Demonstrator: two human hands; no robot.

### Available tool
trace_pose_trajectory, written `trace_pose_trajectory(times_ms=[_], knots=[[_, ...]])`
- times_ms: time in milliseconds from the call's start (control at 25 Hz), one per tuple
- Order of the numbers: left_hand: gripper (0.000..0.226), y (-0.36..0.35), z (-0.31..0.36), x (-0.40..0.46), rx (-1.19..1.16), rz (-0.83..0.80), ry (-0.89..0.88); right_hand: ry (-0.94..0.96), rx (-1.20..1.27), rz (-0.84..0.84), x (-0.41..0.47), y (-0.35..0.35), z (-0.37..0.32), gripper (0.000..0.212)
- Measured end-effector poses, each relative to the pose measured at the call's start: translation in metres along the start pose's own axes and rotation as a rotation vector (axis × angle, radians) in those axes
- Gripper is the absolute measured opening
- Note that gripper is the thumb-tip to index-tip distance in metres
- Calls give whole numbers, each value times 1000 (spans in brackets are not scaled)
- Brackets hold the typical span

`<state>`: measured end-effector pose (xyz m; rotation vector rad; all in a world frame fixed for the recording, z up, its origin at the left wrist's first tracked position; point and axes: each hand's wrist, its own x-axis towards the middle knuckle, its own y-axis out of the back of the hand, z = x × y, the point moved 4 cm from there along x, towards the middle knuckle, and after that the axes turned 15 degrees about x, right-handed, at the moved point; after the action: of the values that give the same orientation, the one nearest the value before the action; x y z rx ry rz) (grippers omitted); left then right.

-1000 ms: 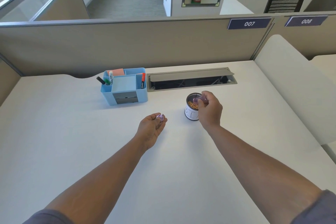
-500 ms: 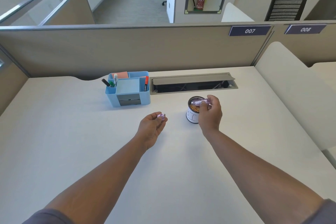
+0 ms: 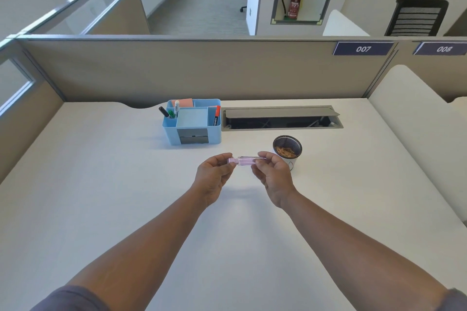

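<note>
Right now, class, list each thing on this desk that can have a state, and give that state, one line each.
Pink pen: level above the desk, gripped by the right hand.
Pen cap: at the pen's tip, pinched by the left hand; fully on, cannot tell.
Cable hatch: lid raised.
Mesh cup: upright, partly filled.
Blue organizer: upright, drawers shut.

Only one camera, worn on my head: it looks forward and down across the desk (image 3: 101,197) from its near edge to the partition (image 3: 202,70) along the far edge. Near enough that my left hand (image 3: 214,177) and right hand (image 3: 273,179) sit mid-frame.
</note>
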<state>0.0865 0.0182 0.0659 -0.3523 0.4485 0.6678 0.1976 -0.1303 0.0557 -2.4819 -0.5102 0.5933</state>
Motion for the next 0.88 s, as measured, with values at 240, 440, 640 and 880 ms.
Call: trace_pose_trajectory(times_ms=[240, 440, 640, 880], knots=[[26, 7, 3, -3, 39, -14, -18, -73, -15, -52, -4, -5, 10, 21], [25, 12, -1, -4, 13, -20, -3, -125, -4, -107, -8, -7, 10, 26], [18, 16, -4, -3, 11, -15, 3, -142, -43, -113, -13, -7, 8, 25], [10, 22, -6, -3, 94, 32, 7, -155, -97, -134, -16, -12, 4, 22]])
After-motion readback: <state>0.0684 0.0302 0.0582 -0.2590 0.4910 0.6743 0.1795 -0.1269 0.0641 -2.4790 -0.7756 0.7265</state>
